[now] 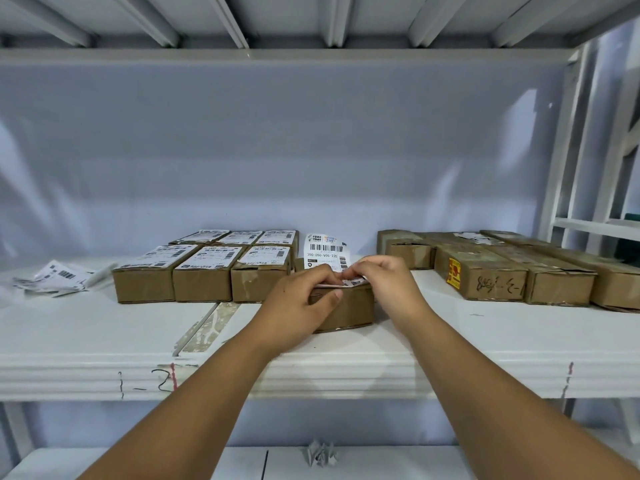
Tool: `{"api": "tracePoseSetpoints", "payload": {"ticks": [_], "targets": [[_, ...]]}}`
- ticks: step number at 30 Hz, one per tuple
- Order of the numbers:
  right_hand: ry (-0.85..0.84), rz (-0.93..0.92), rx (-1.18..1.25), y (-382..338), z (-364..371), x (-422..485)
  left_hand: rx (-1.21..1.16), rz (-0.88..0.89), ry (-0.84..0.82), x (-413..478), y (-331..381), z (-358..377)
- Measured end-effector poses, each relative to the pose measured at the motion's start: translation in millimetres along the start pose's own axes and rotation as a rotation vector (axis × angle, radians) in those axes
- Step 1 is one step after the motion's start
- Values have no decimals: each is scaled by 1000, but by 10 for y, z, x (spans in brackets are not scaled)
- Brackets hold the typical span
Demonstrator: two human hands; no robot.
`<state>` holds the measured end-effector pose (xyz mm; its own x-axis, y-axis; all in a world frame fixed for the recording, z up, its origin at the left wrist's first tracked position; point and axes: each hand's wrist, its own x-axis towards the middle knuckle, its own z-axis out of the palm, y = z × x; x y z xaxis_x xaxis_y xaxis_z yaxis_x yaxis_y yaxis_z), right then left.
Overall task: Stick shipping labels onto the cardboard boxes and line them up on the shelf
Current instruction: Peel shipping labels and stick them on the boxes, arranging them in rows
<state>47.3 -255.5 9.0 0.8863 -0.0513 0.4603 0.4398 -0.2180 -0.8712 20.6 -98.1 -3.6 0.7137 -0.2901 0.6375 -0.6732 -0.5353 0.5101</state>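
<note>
Centre of the frame, and the step in hand was the sticking itself. The small brown cardboard box (346,311) sat on the white shelf board (467,341), just right of the six labelled brown boxes (204,271) in their two neat rows. The white barcoded shipping label (323,252) stood up off the box's top, its lower edge under the fingers; whether that edge was already stuck, I could not tell.

To do it well, I'd judge, the low edge wanted squaring with the box's front edge first. Then a smooth press toward the back wall, so no crease got trapped.

The left hand (301,303), forearm running up from the lower left, clamped the box, thumb on the front face and fingers curled over the top. The right hand (384,282), forearm from the lower right, had its fingertips pinched on the label's near edge. Long bare brown cartons (502,275) sat at the right, and loose white label sheets (52,278) lay far left.
</note>
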Motion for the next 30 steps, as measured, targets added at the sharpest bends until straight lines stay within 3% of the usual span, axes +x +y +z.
{"api": "tracePoseSetpoints", "payload": {"ticks": [11, 18, 22, 25, 30], "targets": [[-87, 58, -29, 24, 20, 15, 266, 116, -104, -3, 42, -35], [-148, 120, 109, -22, -2, -8, 172, 51, -205, -29, 0, -149], [-188, 200, 186, -40, -36, -5, 6, -71, -246, 33, 45, -297], [-154, 182, 96, 12, -12, 14, -134, -176, -261, 221, 66, -350], [-190, 205, 88, 11, 16, 26, 9, -176, -355, 472, -39, -291]]}}
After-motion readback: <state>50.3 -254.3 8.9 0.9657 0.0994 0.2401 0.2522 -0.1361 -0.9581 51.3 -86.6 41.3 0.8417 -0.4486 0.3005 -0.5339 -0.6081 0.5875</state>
